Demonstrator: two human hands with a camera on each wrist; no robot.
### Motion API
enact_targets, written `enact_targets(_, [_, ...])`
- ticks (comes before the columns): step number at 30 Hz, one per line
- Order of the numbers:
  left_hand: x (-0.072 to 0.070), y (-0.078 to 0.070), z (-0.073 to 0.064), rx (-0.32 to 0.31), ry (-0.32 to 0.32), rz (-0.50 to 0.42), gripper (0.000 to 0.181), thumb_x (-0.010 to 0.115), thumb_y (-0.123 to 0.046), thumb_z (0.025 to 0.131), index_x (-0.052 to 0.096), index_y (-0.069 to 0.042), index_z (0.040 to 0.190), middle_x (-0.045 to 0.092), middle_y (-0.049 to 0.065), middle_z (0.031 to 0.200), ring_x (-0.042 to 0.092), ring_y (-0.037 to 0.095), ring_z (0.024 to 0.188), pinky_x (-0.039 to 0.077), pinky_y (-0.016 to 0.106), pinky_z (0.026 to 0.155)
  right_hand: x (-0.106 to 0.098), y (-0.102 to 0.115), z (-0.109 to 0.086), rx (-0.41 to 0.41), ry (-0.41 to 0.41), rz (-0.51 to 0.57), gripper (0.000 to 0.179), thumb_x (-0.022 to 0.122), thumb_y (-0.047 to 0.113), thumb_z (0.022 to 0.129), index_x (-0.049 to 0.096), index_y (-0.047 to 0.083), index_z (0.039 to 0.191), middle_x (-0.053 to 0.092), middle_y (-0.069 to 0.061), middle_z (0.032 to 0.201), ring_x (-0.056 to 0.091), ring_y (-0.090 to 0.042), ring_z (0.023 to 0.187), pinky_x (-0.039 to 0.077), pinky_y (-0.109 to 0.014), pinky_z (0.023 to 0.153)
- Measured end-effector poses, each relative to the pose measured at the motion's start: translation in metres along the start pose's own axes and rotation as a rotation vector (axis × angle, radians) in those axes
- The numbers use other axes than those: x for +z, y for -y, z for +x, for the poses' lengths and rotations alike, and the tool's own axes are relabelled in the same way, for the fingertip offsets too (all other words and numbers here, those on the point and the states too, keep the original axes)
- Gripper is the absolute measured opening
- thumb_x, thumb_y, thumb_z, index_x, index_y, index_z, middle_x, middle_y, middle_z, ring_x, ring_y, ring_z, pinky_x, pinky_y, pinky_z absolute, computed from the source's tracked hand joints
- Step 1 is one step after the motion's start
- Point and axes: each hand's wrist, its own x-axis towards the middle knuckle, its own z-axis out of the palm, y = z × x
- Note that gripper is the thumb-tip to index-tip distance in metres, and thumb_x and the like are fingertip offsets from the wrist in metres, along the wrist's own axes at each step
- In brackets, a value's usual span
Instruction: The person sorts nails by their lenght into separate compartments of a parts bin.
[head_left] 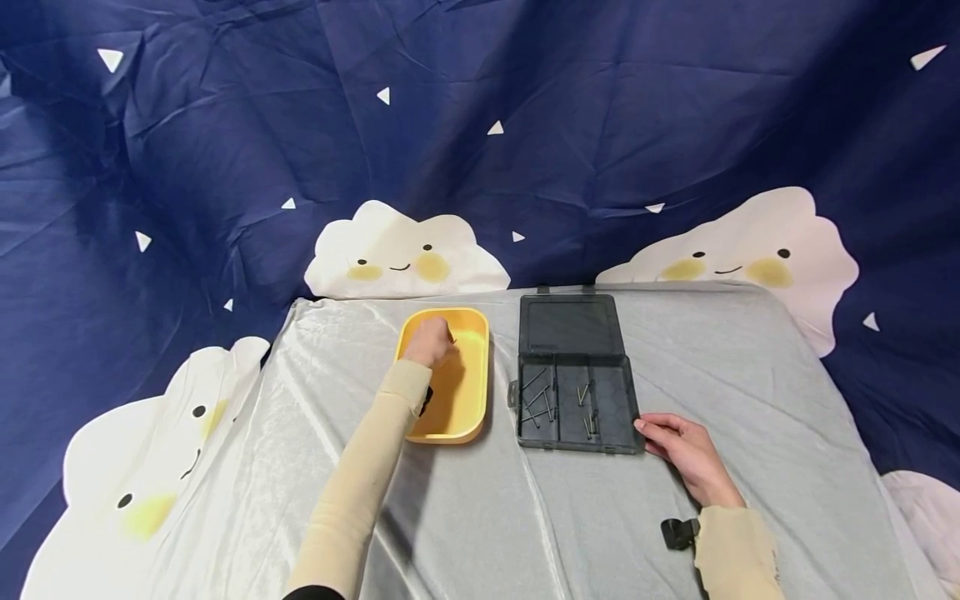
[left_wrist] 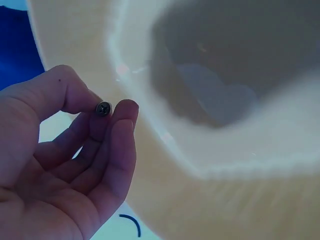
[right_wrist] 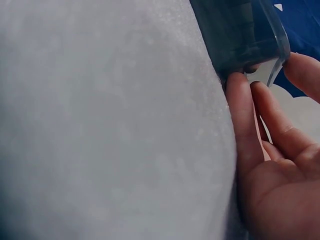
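Observation:
My left hand (head_left: 430,340) is over the far part of a yellow tray (head_left: 468,400). In the left wrist view, its thumb and index finger pinch a screw (left_wrist: 103,108), whose cross-slotted head faces the camera. To the right lies an open dark translucent compartment box (head_left: 617,408), its lid (head_left: 570,325) folded back. Several screws (head_left: 537,400) lie in its left compartment and several more (head_left: 583,394) in the middle one. My right hand (head_left: 690,457) grips the box's near right corner, thumb at the rim. The right wrist view shows fingers against the box's wall (right_wrist: 245,35).
A light grey cloth (head_left: 480,517) covers the table. Behind it hangs a dark blue curtain (head_left: 450,150) with white clouds and triangles. The box's side latch (head_left: 512,393) points toward the tray, with a strip of cloth between them.

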Motion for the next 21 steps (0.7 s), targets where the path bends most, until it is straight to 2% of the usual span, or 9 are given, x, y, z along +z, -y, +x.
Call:
enact_targets(3, [-0.004,-0.004,-0.001,0.005,-0.013,-0.046,0.016,0.075,-0.013,0.078,0.074,-0.001,0.088,0.074,0.012,0.093,0.068,0.029,0.093,0.054,0.037,0.085,0.0,0.0,0.0,0.0,-0.001,0.007,0.053,0.072,0.033,0.087,0.058,-0.002,0.125,0.066,0.019,0.094,0.061,0.008,0.087,0.053,-0.015,0.078])
enact_targets(8, [-0.012,-0.014,-0.006,0.029,-0.055,-0.129,0.007,0.07,-0.013,0.076,0.07,-0.006,0.079,0.069,0.005,0.083,0.06,0.02,0.078,0.05,0.031,0.077,0.0,0.0,-0.001,-0.008,-0.005,0.024,0.047,0.072,0.031,0.087,0.062,0.001,0.12,0.068,0.012,0.1,0.062,0.007,0.088,0.053,-0.015,0.078])
enact_targets(12, [-0.017,-0.025,-0.01,0.02,-0.101,-0.281,0.004,0.068,-0.015,0.075,0.068,-0.011,0.075,0.064,-0.002,0.069,0.057,0.013,0.068,0.045,0.024,0.067,0.0,0.0,-0.002,-0.014,-0.008,0.024,0.047,0.072,0.031,0.087,0.061,0.0,0.12,0.067,0.014,0.098,0.061,0.008,0.087,0.053,-0.015,0.078])
enact_targets(16, [-0.02,-0.037,-0.013,-0.045,-0.054,-0.635,0.01,0.07,-0.011,0.079,0.07,-0.004,0.085,0.065,0.0,0.069,0.06,0.008,0.061,0.051,0.019,0.064,0.001,0.001,-0.002,-0.018,-0.008,0.026,0.048,0.072,0.031,0.087,0.061,-0.001,0.121,0.066,0.019,0.092,0.061,0.008,0.086,0.053,-0.015,0.078])
enact_targets(19, [-0.02,-0.047,-0.014,-0.082,0.004,-0.882,0.014,0.067,-0.005,0.08,0.067,0.004,0.091,0.065,0.004,0.074,0.063,0.009,0.059,0.057,0.023,0.062,0.001,0.001,-0.002,-0.019,-0.007,0.026,0.049,0.071,0.031,0.087,0.06,-0.002,0.121,0.065,0.021,0.09,0.061,0.009,0.086,0.053,-0.015,0.078])
enact_targets(21, [-0.02,-0.053,-0.015,-0.097,0.041,-0.979,0.016,0.065,-0.003,0.08,0.066,0.006,0.094,0.065,0.007,0.075,0.064,0.01,0.06,0.058,0.025,0.064,0.0,0.001,-0.002,-0.019,-0.006,0.022,0.05,0.071,0.031,0.087,0.059,-0.003,0.122,0.065,0.022,0.089,0.061,0.009,0.086,0.053,-0.015,0.078])
